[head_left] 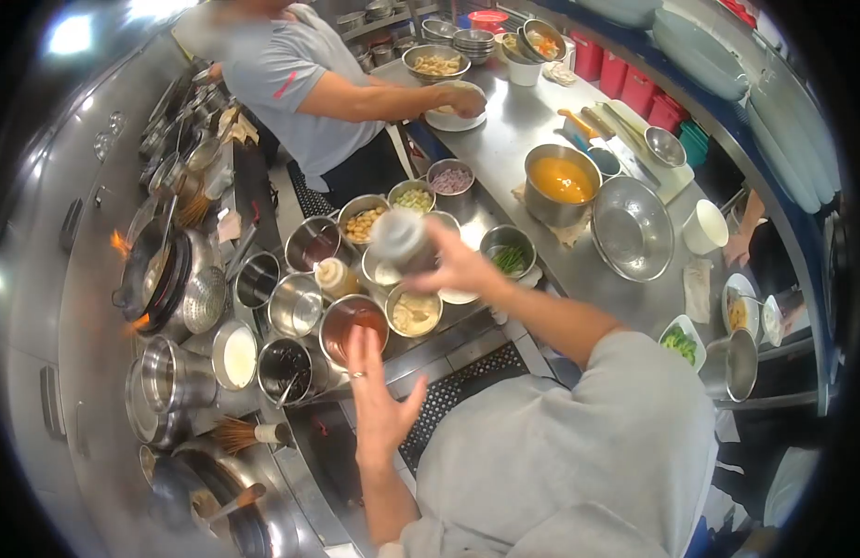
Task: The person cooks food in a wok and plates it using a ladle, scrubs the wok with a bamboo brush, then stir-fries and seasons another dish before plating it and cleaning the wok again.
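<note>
My right hand (pixel 462 265) is closed around a jar (pixel 399 237), smeared by motion, with a pale top and darker sides. It is raised above the cluster of metal pots, near one of creamy yellow paste (pixel 415 312). My left hand (pixel 379 400) is open and empty, fingers stretched out and thumb apart. Its fingertips overlap the pot of reddish-brown sauce (pixel 353 314) in this view. Close by stand a squeeze bottle (pixel 336 276) of yellowish sauce, an pot of clear liquid (pixel 297 305) and a pot of dark sauce (pixel 284 367) with a spoon in it.
A co-worker (pixel 309 102) reaches over a white plate (pixel 458 119) across from me. On the steel counter are a pot of orange liquid (pixel 562 179), a metal colander (pixel 633 229) and knives on a board (pixel 676 181). Flames show around a wok (pixel 151 270) at the left.
</note>
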Available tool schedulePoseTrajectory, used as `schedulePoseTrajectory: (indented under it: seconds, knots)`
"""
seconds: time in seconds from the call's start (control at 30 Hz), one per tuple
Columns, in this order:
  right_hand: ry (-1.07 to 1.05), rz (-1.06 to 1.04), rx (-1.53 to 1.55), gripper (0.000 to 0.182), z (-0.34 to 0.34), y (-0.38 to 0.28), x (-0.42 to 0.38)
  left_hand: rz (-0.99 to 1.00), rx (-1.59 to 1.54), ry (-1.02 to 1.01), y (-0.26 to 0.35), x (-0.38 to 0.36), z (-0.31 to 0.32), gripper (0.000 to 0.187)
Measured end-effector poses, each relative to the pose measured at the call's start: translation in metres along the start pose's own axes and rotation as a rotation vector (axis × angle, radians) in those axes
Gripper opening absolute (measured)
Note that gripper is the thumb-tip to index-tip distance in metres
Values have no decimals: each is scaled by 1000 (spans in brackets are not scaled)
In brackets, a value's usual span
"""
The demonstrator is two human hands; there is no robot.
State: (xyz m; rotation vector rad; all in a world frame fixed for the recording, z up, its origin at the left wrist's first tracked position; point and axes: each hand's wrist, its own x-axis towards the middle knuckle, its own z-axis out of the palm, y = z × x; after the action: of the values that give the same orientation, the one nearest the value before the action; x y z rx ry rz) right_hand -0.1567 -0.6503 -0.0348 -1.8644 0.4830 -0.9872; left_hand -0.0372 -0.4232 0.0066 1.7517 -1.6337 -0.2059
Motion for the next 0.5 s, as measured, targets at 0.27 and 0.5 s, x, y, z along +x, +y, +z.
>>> schedulePoseTrajectory:
  seconds: [0.27,0.5]
  knots:
    - [390,383,-382,75,-104,157,21,-360,-422,-107,-39,-58,14,31]
    - [718,79,-688,76,-32,82,1,-688,-642,306,-53,-172,-51,23]
